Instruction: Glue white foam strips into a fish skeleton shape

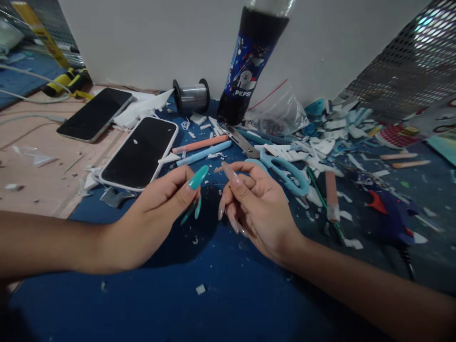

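Both my hands hover close together over the blue mat, fingertips nearly meeting. My left hand has long teal nails; its fingers are curled in and the thumb presses toward them. My right hand has long pale nails and is also curled in a pinch. A thin pale stick end pokes out beside the right thumb; I cannot tell whether it is held. Light blue scissors lie just behind the right hand.
Two dark phones lie at the left. A Pepsi bottle, a wire spool and a plastic bag stand near the wall. An orange stick, a blue stick and paper scraps litter the mat.
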The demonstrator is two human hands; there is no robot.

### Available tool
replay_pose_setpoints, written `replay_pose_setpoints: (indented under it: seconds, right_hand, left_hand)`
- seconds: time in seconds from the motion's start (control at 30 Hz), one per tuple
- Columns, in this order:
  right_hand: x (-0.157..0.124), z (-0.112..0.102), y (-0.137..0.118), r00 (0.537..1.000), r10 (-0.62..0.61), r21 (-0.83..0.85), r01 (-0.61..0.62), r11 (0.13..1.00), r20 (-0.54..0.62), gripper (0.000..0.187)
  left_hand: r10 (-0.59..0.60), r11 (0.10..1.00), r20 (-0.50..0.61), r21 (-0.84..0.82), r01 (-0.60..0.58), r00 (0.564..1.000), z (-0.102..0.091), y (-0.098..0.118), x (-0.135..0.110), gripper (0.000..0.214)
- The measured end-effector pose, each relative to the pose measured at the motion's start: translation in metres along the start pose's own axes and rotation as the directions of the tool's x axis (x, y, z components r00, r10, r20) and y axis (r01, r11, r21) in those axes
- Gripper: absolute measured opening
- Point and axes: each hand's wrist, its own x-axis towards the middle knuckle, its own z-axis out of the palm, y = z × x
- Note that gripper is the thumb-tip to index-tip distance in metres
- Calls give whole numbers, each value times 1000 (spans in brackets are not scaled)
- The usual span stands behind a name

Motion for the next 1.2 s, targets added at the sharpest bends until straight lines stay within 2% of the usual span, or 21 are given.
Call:
replay_pose_setpoints:
  seconds: [0.2, 0.43, 0.7, 0.83, 0.93, 1.2]
  right_hand:
    - [-6, 3, 1, 996, -85, -56, 82, 995, -39, 18]
    - [-10, 6, -1, 992, -121, -77, 118, 990, -39, 14]
    - [-15, 12, -7, 991, -124, -113, 118, 987, -46, 14]
    - [-15, 11, -7, 990, -139, -120, 133, 984, -40, 14]
    - [-15, 11, -7, 988, -150, -124, 146, 982, -25, 14]
    - [-16, 12, -6, 986, -167, -152, 163, 975, -19, 14]
  left_hand:
    - [5, 991, 46, -131, 1, 999, 0, -4, 0, 31]
    - [79, 994, 17, -77, -77, 997, -2, -2, 3, 40]
    - [-63, 971, 31, -228, 69, 998, 0, -5, -4, 34]
    - [-195, 907, 127, -354, 228, 973, 4, -9, -3, 35]
    - [-255, 859, 147, -419, 294, 956, 6, -8, 2, 39]
    - [-216, 749, 257, -575, 328, 942, 10, 1, 9, 33]
